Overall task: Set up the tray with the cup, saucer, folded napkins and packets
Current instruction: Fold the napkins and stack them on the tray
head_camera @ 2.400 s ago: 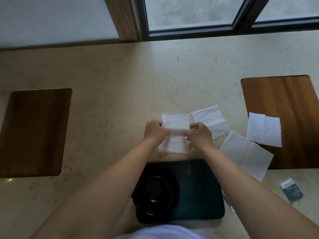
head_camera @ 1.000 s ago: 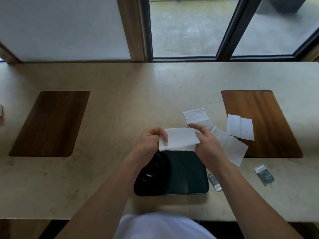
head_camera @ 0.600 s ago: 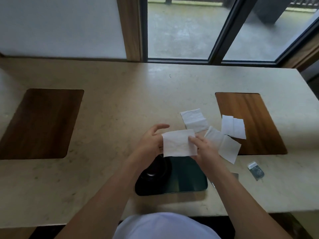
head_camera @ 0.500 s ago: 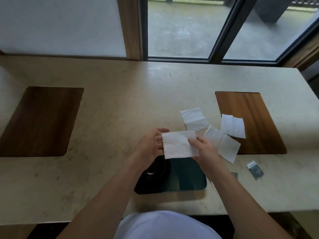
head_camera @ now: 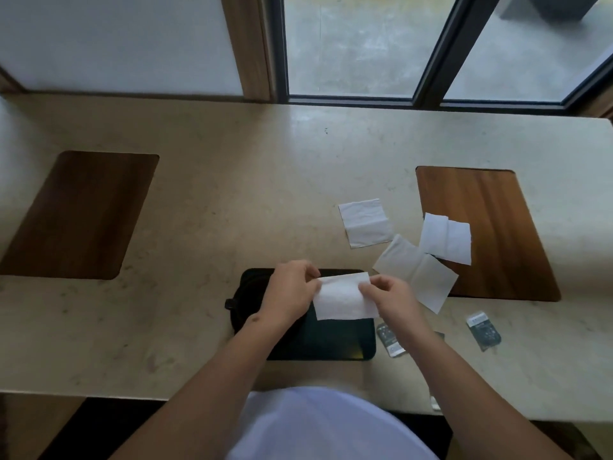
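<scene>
A dark tray (head_camera: 335, 340) lies near the table's front edge. On its left part sits a black cup on a saucer (head_camera: 237, 313), mostly hidden behind my left wrist. Over the tray, my left hand (head_camera: 290, 293) and my right hand (head_camera: 389, 298) pinch the two ends of a folded white napkin (head_camera: 343, 298). Three more white napkins lie to the right: one flat (head_camera: 365, 222), one (head_camera: 414, 272) partly unfolded, one (head_camera: 446, 239) on the wooden inlay. A packet (head_camera: 391, 340) lies just right of the tray, another packet (head_camera: 482, 330) farther right.
The beige stone table (head_camera: 232, 200) has a dark wooden inlay at the left (head_camera: 76, 214) and one at the right (head_camera: 491, 234). A wall and window frames (head_camera: 428, 48) run along the far edge. The table's front edge is close to my body.
The napkin was folded on the table beyond the tray, then lifted. Both hands have brought it toward me, over the tray. My view has shifted.
</scene>
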